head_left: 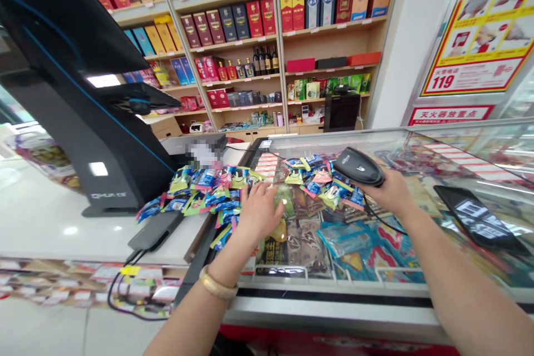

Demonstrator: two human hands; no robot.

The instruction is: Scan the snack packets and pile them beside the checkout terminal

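Observation:
My right hand is wrapped round a black barcode scanner, held just above the glass lid of a chest freezer. A heap of small blue, green and pink snack packets lies spread across the counter and the freezer lid. My left hand, a gold bangle on its wrist, rests with fingers spread on the lid, touching a green packet beside the heap. The scanner's cable runs down under my right wrist.
A black checkout terminal stands at the left on the white counter. A black phone lies on the lid at the right. Shelves of boxed goods and bottles fill the back wall. A red and yellow poster hangs at the right.

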